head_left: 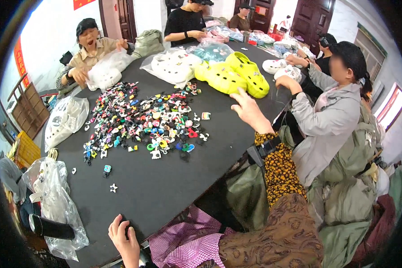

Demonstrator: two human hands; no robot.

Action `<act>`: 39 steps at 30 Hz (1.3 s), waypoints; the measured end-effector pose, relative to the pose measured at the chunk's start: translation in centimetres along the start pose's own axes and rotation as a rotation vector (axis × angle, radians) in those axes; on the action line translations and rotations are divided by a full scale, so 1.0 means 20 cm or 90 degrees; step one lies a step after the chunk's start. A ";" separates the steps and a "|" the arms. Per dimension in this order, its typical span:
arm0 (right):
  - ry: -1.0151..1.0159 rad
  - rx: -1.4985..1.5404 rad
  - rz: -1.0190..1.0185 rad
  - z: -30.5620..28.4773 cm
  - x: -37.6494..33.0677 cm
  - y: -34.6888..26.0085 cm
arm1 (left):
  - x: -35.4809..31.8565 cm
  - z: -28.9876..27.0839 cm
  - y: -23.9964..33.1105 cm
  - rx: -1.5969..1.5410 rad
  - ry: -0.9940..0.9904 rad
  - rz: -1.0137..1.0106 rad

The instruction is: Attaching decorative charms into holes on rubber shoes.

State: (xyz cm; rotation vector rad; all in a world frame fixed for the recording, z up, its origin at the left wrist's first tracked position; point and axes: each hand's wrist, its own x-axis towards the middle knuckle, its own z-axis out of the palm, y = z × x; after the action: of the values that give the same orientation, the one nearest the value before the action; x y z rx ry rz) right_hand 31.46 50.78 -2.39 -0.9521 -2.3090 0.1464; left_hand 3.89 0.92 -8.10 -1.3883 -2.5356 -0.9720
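At least two bright yellow clogs with round holes (250, 76) lie on the flat black table (165, 192), near a pile of small multicoloured charms (138, 118). The right hand (251, 111) is just beside them, fingers spread, grasping nothing. The left hand (124, 241) is half curled near the table's edge; whether it grasps something, I cannot tell.
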 end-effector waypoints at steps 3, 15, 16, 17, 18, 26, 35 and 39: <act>0.025 -0.025 -0.017 0.02 -0.15 0.03 | 0.01 0.00 0.00 0.009 -0.003 0.006; 0.231 0.070 0.370 -0.02 -1.13 0.52 | 0.02 0.12 0.12 0.009 -0.031 0.054; 0.207 0.057 0.398 -0.02 -1.25 0.58 | 0.03 0.13 0.14 0.018 -0.026 0.074; 0.175 0.038 0.475 0.00 -1.37 0.64 | 0.04 0.15 0.16 0.031 -0.019 0.091; 0.142 0.117 0.545 0.04 -1.51 0.69 | 0.05 0.16 0.18 0.032 -0.029 0.100; -0.048 0.231 0.820 0.63 -2.44 0.99 | 0.10 0.29 0.41 -0.049 -0.059 0.116; 0.079 0.126 0.682 0.91 -2.20 0.92 | 0.16 0.35 0.82 -0.243 -0.440 0.206; -0.042 0.313 0.590 0.90 -2.01 0.75 | 0.15 0.58 0.86 -0.290 -0.568 0.274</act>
State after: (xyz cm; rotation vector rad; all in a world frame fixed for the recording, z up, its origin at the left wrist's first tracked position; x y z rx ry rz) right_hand 51.60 37.29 -42.18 -1.6536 -1.5761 1.0708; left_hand 18.10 16.32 -7.73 -2.8884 -2.3287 -1.0246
